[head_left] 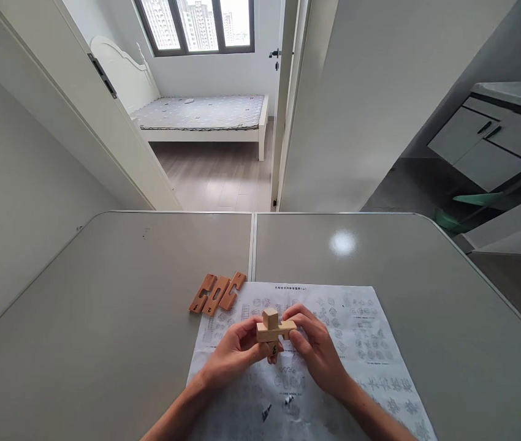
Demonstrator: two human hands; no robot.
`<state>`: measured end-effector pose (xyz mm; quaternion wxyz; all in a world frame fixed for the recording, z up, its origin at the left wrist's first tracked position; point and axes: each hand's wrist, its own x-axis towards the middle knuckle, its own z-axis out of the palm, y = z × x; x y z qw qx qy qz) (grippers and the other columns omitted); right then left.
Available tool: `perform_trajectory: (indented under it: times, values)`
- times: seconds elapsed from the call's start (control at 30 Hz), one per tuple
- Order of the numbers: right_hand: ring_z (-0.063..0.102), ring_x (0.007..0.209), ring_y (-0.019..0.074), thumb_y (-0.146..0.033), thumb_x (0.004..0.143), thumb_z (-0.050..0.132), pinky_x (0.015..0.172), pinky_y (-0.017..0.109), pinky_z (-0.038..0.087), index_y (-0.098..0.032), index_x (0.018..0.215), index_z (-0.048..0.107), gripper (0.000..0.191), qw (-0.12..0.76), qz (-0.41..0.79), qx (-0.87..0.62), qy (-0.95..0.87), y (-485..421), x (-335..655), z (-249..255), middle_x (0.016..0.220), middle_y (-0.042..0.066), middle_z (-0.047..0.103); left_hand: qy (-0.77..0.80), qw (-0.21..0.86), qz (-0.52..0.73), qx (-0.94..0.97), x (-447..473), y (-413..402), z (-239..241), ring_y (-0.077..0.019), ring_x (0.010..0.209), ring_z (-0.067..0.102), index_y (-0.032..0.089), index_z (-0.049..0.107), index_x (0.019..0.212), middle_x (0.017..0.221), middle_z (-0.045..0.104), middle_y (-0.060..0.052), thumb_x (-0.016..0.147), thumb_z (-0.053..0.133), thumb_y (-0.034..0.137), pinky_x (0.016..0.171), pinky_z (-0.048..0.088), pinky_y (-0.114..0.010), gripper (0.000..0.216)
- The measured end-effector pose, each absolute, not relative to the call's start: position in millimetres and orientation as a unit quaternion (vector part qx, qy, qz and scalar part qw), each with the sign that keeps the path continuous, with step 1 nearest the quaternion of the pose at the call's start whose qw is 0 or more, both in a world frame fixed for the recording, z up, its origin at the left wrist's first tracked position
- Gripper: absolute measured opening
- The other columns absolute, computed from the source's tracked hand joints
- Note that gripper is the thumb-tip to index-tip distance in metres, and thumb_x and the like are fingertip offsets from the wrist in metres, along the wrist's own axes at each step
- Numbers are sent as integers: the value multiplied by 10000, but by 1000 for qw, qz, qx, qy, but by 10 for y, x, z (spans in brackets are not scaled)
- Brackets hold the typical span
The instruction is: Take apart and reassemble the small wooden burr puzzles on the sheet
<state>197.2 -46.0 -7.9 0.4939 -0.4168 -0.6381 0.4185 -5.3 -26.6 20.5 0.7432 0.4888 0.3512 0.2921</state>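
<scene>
Between both hands is a small cluster of pale wooden puzzle pieces [267,332], with an upright block crossed by a horizontal bar. The lower end of the upright bears a dark number. My left hand [237,350] pinches the upright part from the left, thumb in front. On the right, my right hand [314,345] grips the end of the horizontal bar between thumb and fingers. Below the cluster lies a printed instruction sheet [347,392] with rows of small diagrams. Reddish-brown notched wooden pieces [216,295], numbered, lie side by side at the sheet's upper left corner.
The grey table [104,318] has a pale edge strip and a seam [254,245] down its middle. Beyond its far edge, a doorway leads to a room with a bed [200,113]. White cabinets [490,135] stand at the far right.
</scene>
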Motion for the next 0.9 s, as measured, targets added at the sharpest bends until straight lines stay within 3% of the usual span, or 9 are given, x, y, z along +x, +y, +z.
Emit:
perform_trajectory:
  times: [0.17, 0.43, 0.63, 0.9]
  values:
    - [629, 781, 214, -394, 1053, 488, 714, 328, 512, -224, 854, 654, 309, 496, 428, -413, -633, -451, 1962, -61, 865, 44, 623, 375, 749, 290, 463, -30, -250, 236, -170, 738, 597, 183, 699, 907, 866, 676, -46, 804, 816, 537, 726, 510, -307, 386]
    - [616, 731, 197, -328, 1011, 541, 681, 304, 506, -227, 821, 614, 227, 506, 421, -406, -634, -465, 1939, -76, 817, 26, 636, 413, 731, 327, 433, -8, -270, 197, -139, 700, 614, 183, 622, 802, 763, 671, 11, 720, 895, 382, 705, 511, -267, 348]
    - [609, 677, 191, -246, 919, 646, 638, 295, 490, -235, 782, 576, 155, 507, 384, -419, -648, -495, 1915, -113, 755, 9, 630, 489, 610, 374, 499, 31, -356, 111, -160, 761, 670, 182, 573, 793, 787, 701, -3, 759, 877, 331, 739, 532, -257, 340]
    - [604, 669, 187, -164, 841, 673, 641, 292, 489, -235, 744, 558, 166, 506, 336, -412, -679, -531, 1891, -127, 746, 13, 635, 536, 472, 413, 565, 42, -394, -3, -142, 641, 664, 188, 594, 807, 727, 697, 12, 723, 881, 248, 585, 517, -210, 306]
